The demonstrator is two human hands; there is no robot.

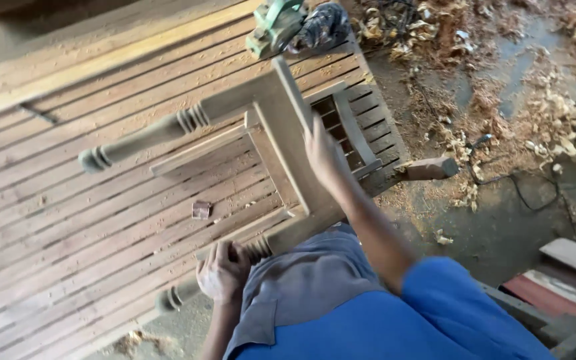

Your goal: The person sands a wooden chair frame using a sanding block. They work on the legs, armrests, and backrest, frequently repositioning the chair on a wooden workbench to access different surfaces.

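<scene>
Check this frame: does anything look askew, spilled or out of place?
Yes. The wooden furniture frame lies tipped on its side on the slatted workbench, turned legs pointing sideways, steadied by the left hand and right hand. Wood shavings are strewn over the floor.

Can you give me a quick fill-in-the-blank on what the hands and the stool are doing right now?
1. The left hand grips a turned ____ of the wooden stool.
2. The right hand lies flat on the stool's ____.
3. At the bench's far edge lies a ____ power planer.
4. The floor is littered with wood ____.

Missing words: leg; frame; green; shavings
</scene>
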